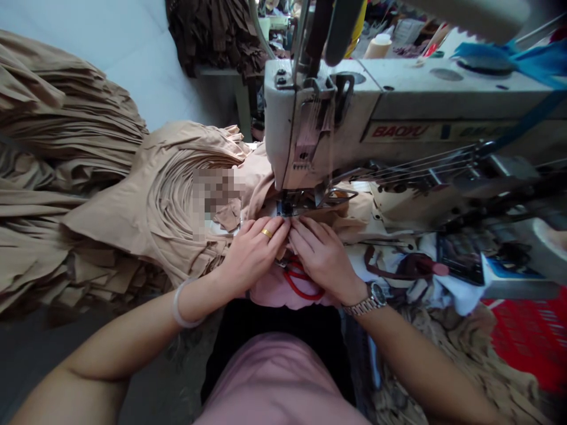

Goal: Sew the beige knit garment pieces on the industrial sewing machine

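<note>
An industrial sewing machine [325, 130] stands before me, its presser foot [287, 206] low over tan fabric [261, 171]. Just in front of the foot, my left hand [257, 248] has its fingertips pressed on the edge of this fabric; a gold ring is on one finger. Close beside it, my right hand [321, 254] pinches the fabric edge too, its fingers together. Both sets of fingertips nearly meet at the foot and hide most of the edge. Red-handled scissors [301, 280] lie under my right hand, partly covered.
Thick stacks of tan fabric pieces [177, 177] fill the left side. Dark fabric [212, 35] hangs behind. On the right are a phone [460, 251], cloth scraps and a red basket [527, 336]. Several threads stretch along the machine's front. More fabric lies heaped at lower right.
</note>
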Motion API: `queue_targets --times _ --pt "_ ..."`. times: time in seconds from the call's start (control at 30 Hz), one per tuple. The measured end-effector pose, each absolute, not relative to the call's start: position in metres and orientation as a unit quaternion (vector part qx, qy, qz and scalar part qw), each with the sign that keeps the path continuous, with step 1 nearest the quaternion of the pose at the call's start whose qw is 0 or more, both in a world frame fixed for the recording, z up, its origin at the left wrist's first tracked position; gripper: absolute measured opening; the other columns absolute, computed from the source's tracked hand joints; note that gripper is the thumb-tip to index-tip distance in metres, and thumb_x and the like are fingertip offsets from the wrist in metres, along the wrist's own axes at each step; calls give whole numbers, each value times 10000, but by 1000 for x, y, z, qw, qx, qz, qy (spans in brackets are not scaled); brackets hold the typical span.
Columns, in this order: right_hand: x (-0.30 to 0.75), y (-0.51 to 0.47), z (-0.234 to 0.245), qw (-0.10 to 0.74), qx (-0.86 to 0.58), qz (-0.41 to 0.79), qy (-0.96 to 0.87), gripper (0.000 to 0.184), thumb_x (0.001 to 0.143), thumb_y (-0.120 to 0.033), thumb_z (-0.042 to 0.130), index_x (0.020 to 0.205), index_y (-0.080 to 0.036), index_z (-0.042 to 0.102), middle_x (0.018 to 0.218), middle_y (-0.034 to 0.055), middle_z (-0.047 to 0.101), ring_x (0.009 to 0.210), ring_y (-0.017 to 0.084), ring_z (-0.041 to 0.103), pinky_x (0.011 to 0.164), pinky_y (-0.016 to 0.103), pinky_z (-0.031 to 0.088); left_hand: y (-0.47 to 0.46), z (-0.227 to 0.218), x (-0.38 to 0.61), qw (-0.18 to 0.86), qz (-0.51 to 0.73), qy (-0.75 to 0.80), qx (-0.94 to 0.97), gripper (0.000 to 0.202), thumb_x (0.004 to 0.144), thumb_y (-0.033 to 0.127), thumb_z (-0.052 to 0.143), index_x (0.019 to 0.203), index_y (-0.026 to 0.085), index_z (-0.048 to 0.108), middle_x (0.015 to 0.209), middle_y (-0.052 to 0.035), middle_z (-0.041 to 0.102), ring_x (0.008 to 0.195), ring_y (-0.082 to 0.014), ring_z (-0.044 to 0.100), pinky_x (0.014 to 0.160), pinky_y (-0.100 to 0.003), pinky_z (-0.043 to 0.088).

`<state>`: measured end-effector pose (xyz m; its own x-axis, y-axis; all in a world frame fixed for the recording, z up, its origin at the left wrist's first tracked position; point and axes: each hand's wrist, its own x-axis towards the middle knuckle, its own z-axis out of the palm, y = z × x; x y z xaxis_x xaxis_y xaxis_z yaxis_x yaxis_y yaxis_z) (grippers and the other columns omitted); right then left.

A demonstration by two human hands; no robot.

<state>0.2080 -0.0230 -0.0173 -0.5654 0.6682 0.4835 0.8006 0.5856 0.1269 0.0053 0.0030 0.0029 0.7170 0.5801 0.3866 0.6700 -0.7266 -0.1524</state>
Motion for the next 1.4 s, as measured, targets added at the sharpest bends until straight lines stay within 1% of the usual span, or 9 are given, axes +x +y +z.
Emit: queue_targets --times 0.17,0.37,0.63,0.83,0.97,1.1,1.2,1.27,1.4 --pt "210 -21 -15 202 -423 -159 -869 357 975 -188 475 1294 -86 598 1372 137 611 1229 275 541 980 413 474 4 4 2 137 -160 -325 -922 374 1011 136 418 1345 69 573 1346 -165 598 1166 -264 572 922 -388 479" --pt "210 -19 -16 228 -436 -127 -861 390 964 -144 442 1325 -82 576 1334 175 621 1223 268 559 1003 430 476 6 4 1 134 -155 -327 -923 380 1001 121 426 1348 74 574 1355 -163 594 1164 -276 572 915 -396 476" --pt "203 -10 -10 205 -476 -115 -848 381 993 -229 437 1331 -108 563 1380 138 601 1250 274 538 1040 462 400 13 8 6 123 -126 -357 -918 405 996 108 412 1380 54 532 1389 -174 569 1208 -284 555 947 -404 478" --pt "202 -4 -10 200 -486 -119 -842 378 982 -236 449 1315 -108 572 1359 134 608 1224 282 540 1011 463 405 18 10 4 125 -133 -346 -920 395 987 110 453 1365 37 540 1391 -182 571 1197 -290 569 948 -415 495" --pt "205 -4 -14 261 -453 -105 -846 337 962 -169 473 1272 -130 600 1278 124 654 1187 254 560 998 431 438 23 10 -5 108 -154 -300 -935 343 1000 130 476 1321 74 583 1343 -157 616 1168 -261 598 947 -390 510" --pt "205 -8 -19 351 -423 -69 -832 227 949 -139 515 1128 -157 653 1115 99 702 1083 220 603 980 405 480 27 13 -11 103 -178 -250 -946 277 1007 151 495 1241 112 639 1230 -126 683 1108 -229 641 914 -358 530" --pt "202 -10 -19 369 -432 -45 -822 203 949 -155 529 1104 -180 659 1073 87 700 1061 227 606 967 416 500 28 14 -10 107 -181 -249 -945 252 1012 172 502 1207 135 658 1193 -116 698 1060 -210 664 882 -335 539" --pt "199 -10 -19 373 -439 -37 -816 202 947 -153 532 1105 -164 658 1073 93 694 1059 233 601 965 414 504 29 14 -8 116 -184 -256 -942 246 1016 198 510 1198 134 663 1186 -118 699 1048 -212 667 870 -336 541" --pt "195 -8 -15 363 -453 -43 -813 222 947 -142 518 1116 -136 662 1087 105 687 1067 239 587 959 413 497 31 13 -5 130 -198 -271 -933 251 1013 249 540 1191 118 660 1202 -123 693 1095 -239 653 912 -367 522"
